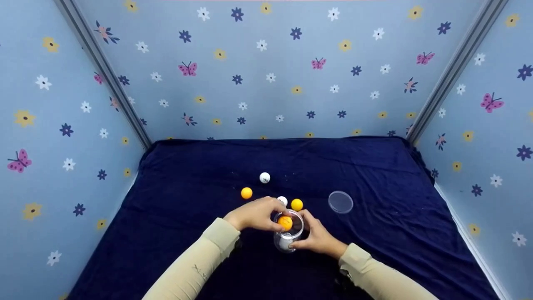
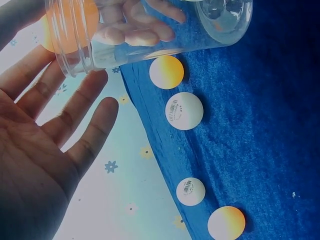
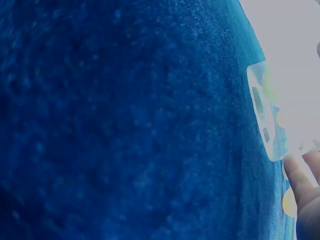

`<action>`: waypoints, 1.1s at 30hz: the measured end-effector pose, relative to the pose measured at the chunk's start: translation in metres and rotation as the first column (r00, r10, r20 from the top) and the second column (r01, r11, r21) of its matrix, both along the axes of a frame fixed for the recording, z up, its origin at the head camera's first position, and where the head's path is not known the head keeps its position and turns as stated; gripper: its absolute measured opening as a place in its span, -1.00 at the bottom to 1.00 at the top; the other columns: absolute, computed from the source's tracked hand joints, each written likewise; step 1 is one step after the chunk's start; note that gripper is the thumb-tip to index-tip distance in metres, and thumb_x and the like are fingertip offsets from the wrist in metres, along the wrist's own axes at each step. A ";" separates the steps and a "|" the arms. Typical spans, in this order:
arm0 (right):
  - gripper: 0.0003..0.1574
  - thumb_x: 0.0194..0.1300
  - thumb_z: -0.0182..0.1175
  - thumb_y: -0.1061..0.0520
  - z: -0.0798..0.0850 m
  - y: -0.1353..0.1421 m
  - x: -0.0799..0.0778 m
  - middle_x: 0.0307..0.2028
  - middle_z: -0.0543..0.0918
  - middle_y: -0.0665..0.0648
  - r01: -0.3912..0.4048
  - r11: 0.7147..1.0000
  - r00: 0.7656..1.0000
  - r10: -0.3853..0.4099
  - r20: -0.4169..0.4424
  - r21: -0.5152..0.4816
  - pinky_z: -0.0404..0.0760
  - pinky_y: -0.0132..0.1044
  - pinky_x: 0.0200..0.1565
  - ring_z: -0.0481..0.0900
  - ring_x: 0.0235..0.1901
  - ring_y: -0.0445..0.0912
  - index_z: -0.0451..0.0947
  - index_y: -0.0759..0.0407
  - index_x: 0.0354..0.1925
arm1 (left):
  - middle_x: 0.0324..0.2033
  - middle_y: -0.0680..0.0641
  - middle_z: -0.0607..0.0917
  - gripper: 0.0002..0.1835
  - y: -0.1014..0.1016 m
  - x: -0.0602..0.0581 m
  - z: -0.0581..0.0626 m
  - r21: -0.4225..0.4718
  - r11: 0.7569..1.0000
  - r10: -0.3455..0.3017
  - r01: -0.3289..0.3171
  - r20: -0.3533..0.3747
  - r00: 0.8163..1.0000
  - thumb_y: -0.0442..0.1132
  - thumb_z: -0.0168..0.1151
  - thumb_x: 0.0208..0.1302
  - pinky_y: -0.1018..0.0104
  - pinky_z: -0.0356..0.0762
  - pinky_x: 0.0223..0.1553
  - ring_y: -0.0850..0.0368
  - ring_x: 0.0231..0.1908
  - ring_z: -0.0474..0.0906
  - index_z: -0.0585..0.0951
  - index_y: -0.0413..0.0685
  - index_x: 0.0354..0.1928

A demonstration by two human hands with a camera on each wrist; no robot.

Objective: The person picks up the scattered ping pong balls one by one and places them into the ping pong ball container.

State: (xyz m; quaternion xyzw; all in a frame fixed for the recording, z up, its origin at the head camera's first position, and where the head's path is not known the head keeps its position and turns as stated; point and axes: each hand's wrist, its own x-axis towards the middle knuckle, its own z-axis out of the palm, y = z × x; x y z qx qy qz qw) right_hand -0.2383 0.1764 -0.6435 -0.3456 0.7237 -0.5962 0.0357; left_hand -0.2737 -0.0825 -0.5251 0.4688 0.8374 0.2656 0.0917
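A clear plastic jar [image 1: 290, 233] stands tilted on the dark blue cloth, its round mouth facing up. My right hand [image 1: 318, 238] grips the jar from the right, thumb on the near side and fingers round the far side. An orange ping-pong ball [image 1: 285, 223] is at the jar's mouth, pinched between the thumb and fingertips of my left hand [image 1: 256, 214]. In the left wrist view this orange ball [image 2: 75, 25] shows through the threaded rim, and the other left fingers are spread. A white ball [image 1: 286, 241] shows through the jar wall near its bottom.
Beyond the hands lie a white ball [image 1: 265, 178], an orange ball [image 1: 246, 193], a second white ball [image 1: 282, 201] partly hidden by the left hand, and another orange ball [image 1: 297, 204]. A clear round lid [image 1: 340, 202] lies to the right. Patterned walls [image 1: 266, 96] enclose the cloth-covered table.
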 end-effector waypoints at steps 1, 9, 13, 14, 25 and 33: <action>-0.02 0.00 0.72 0.29 0.000 0.000 0.000 0.20 0.67 0.47 -0.001 1.000 1.000 0.001 -0.003 0.000 0.74 0.08 0.23 0.75 0.16 0.02 0.40 0.38 0.29 | 0.01 -0.01 0.85 -0.57 0.000 0.000 0.000 0.000 1.000 0.001 -0.001 -0.001 1.000 -0.14 0.56 0.18 0.22 0.68 0.18 0.15 -0.03 0.71 0.82 -0.06 0.11; -0.03 0.02 0.72 0.28 -0.001 0.000 -0.001 0.19 0.69 0.45 0.008 1.000 1.000 -0.008 -0.020 0.004 0.73 0.02 0.27 0.74 0.17 0.14 0.40 0.47 0.27 | -0.08 -0.02 0.85 -0.64 0.001 0.002 0.000 0.007 1.000 0.016 -0.016 -0.018 1.000 -0.14 0.58 0.21 0.20 0.68 0.04 0.11 -0.14 0.70 0.83 -0.11 0.03; -0.05 0.02 0.71 0.30 -0.001 0.000 -0.001 0.14 0.68 0.52 0.006 1.000 0.999 -0.006 -0.034 -0.002 0.72 0.05 0.28 0.73 0.16 0.30 0.39 0.54 0.24 | -0.08 0.00 0.86 -0.66 0.001 0.002 -0.002 0.010 0.999 0.037 -0.037 -0.025 0.999 -0.15 0.59 0.25 0.19 0.70 0.02 0.09 -0.14 0.73 0.84 -0.10 0.02; -0.05 0.02 0.71 0.30 -0.001 0.000 -0.001 0.14 0.67 0.53 0.006 1.000 0.999 -0.006 -0.035 -0.003 0.72 0.05 0.28 0.72 0.16 0.32 0.39 0.55 0.23 | -0.08 -0.01 0.86 -0.66 0.001 0.002 -0.002 0.012 0.999 0.038 -0.038 -0.024 0.999 -0.15 0.60 0.26 0.18 0.70 0.03 0.08 -0.13 0.74 0.84 -0.11 0.03; -0.06 0.03 0.71 0.30 -0.001 0.000 -0.001 0.17 0.69 0.46 0.008 1.000 1.000 -0.008 -0.023 0.001 0.70 0.17 0.26 0.71 0.17 0.36 0.39 0.51 0.23 | -0.06 -0.08 0.87 -0.73 -0.004 -0.003 0.002 0.159 0.987 0.014 -0.021 0.042 0.999 -0.28 0.50 0.30 0.14 0.76 0.11 0.03 -0.05 0.79 0.83 -0.16 0.03; -0.04 0.01 0.73 0.28 0.000 -0.001 0.000 0.16 0.70 0.46 0.014 1.000 1.000 -0.014 -0.008 0.004 0.71 0.04 0.28 0.72 0.17 0.31 0.40 0.49 0.23 | -0.06 -0.12 0.86 -0.77 -0.008 -0.006 0.004 0.214 0.975 0.048 -0.054 0.037 0.998 -0.29 0.53 0.36 0.17 0.76 0.17 -0.01 0.00 0.80 0.81 -0.19 0.00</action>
